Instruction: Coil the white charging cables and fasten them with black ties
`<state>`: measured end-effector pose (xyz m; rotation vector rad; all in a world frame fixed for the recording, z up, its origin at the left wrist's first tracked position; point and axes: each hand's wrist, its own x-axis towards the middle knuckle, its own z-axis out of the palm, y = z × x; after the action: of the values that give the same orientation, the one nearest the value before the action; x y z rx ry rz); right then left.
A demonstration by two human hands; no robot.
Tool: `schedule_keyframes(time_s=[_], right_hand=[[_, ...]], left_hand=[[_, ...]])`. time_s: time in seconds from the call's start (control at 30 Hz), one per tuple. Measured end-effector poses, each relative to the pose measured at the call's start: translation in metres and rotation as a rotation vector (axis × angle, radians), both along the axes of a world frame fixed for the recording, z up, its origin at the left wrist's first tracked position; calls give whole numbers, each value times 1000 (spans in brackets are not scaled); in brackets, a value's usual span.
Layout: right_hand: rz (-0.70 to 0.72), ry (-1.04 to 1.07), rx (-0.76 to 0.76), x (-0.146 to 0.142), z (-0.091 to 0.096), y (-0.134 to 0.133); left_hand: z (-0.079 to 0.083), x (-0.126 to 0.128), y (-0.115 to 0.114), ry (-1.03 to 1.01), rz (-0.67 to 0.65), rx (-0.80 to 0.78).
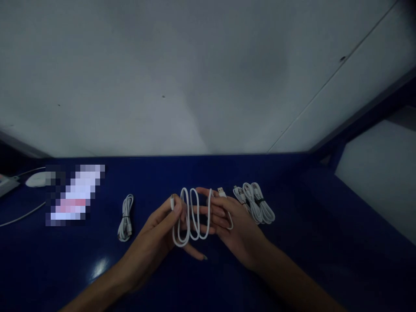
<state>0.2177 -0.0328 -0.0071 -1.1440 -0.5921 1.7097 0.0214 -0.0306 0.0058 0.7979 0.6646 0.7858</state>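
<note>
White USB cable [198,216], loosely looped, held above blue tabletop [156,175], left hand [162,223] and right hand [238,219] each pinching it near a plug; tabletop runs beyond to back edge [195,155], cable bundles [255,203] flanking.

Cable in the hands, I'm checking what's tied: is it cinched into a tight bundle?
No, the white cable spreads in open loops between the left hand and right hand.

Around the looped cable [198,216], tied bundles [254,206] obstruct three o'clock, another bundle [125,216] nine, the grey panel [156,121] twelve; six o'clock, between forearms [112,277], lies passable.
</note>
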Motion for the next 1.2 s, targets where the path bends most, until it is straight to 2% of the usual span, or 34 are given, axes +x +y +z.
schedule_keyframes(time_s=[0.13, 0.37, 0.5, 0.63, 0.87, 0.97, 1.2], right_hand=[[82, -71, 8, 1, 1, -1], [30, 24, -25, 1, 8, -4], [71, 78, -27, 1, 9, -4], [90, 173, -41, -1, 11, -3], [124, 222, 86, -2, 9, -1], [104, 171, 142, -1, 8, -1], [-23, 81, 141, 4, 13, -4]], left_hand=[[-4, -1, 1, -28, -18, 24], [2, -4, 0, -30, 26, -35], [5, -2, 2, -25, 20, -74], [0, -1, 4, 15, 35, -77], [-3, -3, 7, -47, 54, -74], [-1, -4, 7, -31, 81, -61], [-7, -7, 10, -60, 83, -128]])
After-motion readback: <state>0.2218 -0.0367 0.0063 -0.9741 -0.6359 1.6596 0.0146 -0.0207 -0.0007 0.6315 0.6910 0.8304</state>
